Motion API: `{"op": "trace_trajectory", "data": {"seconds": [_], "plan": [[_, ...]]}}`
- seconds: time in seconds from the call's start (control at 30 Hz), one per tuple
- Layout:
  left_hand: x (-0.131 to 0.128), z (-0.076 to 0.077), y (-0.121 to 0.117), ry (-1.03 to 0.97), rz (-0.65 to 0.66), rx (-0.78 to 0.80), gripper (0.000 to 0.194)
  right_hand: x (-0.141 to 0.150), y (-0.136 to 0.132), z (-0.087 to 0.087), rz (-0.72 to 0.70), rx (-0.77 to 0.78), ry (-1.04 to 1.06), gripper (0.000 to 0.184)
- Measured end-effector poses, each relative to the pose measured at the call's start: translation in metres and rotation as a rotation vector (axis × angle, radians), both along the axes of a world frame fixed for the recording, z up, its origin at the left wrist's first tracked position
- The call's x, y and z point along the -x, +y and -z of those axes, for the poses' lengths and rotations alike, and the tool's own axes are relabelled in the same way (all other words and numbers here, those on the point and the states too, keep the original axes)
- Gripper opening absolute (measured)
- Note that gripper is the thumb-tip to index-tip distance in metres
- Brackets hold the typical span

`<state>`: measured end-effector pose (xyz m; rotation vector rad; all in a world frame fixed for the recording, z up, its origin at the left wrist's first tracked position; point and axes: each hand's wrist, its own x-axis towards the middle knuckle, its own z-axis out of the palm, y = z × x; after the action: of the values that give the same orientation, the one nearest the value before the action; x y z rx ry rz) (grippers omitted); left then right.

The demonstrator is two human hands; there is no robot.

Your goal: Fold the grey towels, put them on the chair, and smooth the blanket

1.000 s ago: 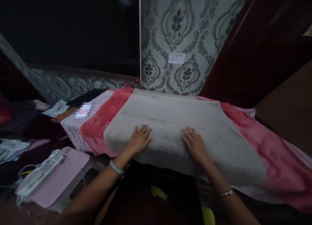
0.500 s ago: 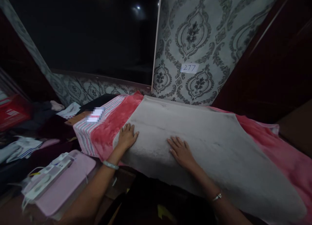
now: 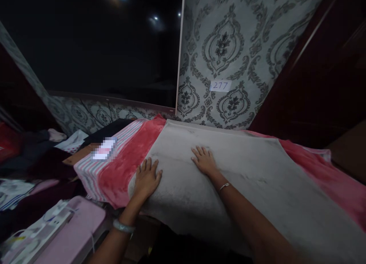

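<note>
A large grey cloth (image 3: 183, 180) lies spread over a red blanket (image 3: 126, 168) with a striped border, and its near side hangs down toward me. My left hand (image 3: 147, 178) rests flat on the cloth's left edge, fingers apart. Farther in, near the cloth's middle, my right hand (image 3: 203, 160) lies palm down with its fingers spread. Faint creases run across the cloth beside it. Neither hand grips anything. What supports the cloth and blanket is hidden under them.
A blurred-out, phone-like object (image 3: 104, 149) lies on the blanket's striped end. At lower left a white power strip (image 3: 48, 233) sits on a pink stool-like surface (image 3: 85, 214). Clothes are heaped behind it. A large dark TV (image 3: 100, 47) stands against the patterned wall (image 3: 223, 39).
My right hand has slid forward across the grey cloth, away from me. My left hand stays near the cloth's left edge. The camera view has shifted slightly.
</note>
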<state>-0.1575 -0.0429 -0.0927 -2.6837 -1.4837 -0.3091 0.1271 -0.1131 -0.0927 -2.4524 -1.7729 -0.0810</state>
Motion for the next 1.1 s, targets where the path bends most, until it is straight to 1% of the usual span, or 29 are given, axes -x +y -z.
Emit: {"op": "trace_trajectory", "data": {"seconds": [0.07, 0.1, 0.13, 0.23, 0.27, 0.3, 0.33, 0.37, 0.47, 0.5, 0.53, 0.6, 0.67, 0.7, 0.77, 0.8, 0.87, 0.93, 1.0, 1.07, 1.1], "plan": [[-0.005, 0.0, 0.0, 0.002, 0.036, 0.017, 0.058, -0.003, 0.001, 0.002, 0.023, -0.028, -0.003, 0.057], [-0.01, 0.0, 0.001, 0.0, 0.091, 0.031, 0.057, -0.002, 0.0, 0.004, 0.021, -0.041, -0.004, 0.057], [-0.017, 0.0, 0.001, -0.002, 0.173, 0.045, 0.057, 0.0, 0.0, 0.005, 0.018, -0.053, -0.002, 0.056], [-0.048, 0.001, 0.01, 0.0, 0.483, 0.063, 0.057, 0.002, 0.0, 0.008, 0.011, -0.079, 0.015, 0.056], [-0.059, 0.001, 0.017, 0.003, 0.554, 0.058, 0.056, 0.001, 0.001, 0.009, 0.008, -0.085, 0.023, 0.056], [-0.069, 0.0, 0.025, 0.006, 0.585, 0.05, 0.055, 0.0, 0.001, 0.009, 0.006, -0.089, 0.033, 0.056], [-0.077, 0.0, 0.034, 0.005, 0.569, 0.039, 0.055, -0.001, 0.002, 0.009, 0.003, -0.09, 0.043, 0.056], [-0.084, -0.001, 0.044, 0.0, 0.508, 0.028, 0.055, -0.002, 0.003, 0.009, 0.004, -0.089, 0.054, 0.056], [-0.092, -0.004, 0.07, -0.014, 0.236, -0.012, 0.057, -0.001, 0.004, 0.005, 0.016, -0.084, 0.08, 0.057], [-0.092, -0.005, 0.075, -0.01, 0.176, -0.028, 0.058, 0.0, 0.004, 0.003, 0.016, -0.09, 0.082, 0.057], [-0.092, -0.005, 0.079, -0.002, 0.145, -0.04, 0.059, 0.002, 0.003, 0.001, 0.008, -0.101, 0.08, 0.056], [-0.092, -0.007, 0.082, 0.022, 0.134, -0.052, 0.061, 0.002, -0.001, -0.004, -0.019, -0.122, 0.067, 0.056], [-0.093, -0.008, 0.082, 0.043, 0.136, -0.058, 0.062, -0.004, -0.01, -0.008, -0.042, -0.131, 0.053, 0.055], [-0.094, -0.009, 0.082, 0.051, 0.137, -0.061, 0.063, -0.012, -0.018, -0.01, -0.041, -0.129, 0.047, 0.055], [-0.095, -0.011, 0.082, 0.061, 0.141, -0.068, 0.064, -0.038, -0.041, -0.012, -0.01, -0.123, 0.036, 0.055], [-0.096, -0.012, 0.082, 0.064, 0.143, -0.068, 0.065, -0.056, -0.057, -0.012, 0.023, -0.116, 0.03, 0.055], [-0.098, -0.013, 0.082, 0.068, 0.143, -0.061, 0.067, -0.099, -0.1, -0.011, 0.137, -0.086, 0.02, 0.056], [-0.098, -0.015, 0.083, 0.068, 0.143, -0.054, 0.069, -0.144, -0.153, -0.008, 0.365, 0.002, -0.011, 0.056], [-0.099, -0.015, 0.084, 0.061, 0.146, -0.051, 0.069, -0.184, -0.213, -0.003, 0.59, 0.049, -0.017, 0.056], [-0.099, -0.015, 0.085, 0.045, 0.15, -0.055, 0.068, -0.211, -0.269, 0.003, 0.777, 0.044, -0.007, 0.056], [-0.099, -0.015, 0.085, 0.036, 0.154, -0.057, 0.068, -0.219, -0.293, 0.005, 0.869, 0.053, 0.038, 0.057]]}}
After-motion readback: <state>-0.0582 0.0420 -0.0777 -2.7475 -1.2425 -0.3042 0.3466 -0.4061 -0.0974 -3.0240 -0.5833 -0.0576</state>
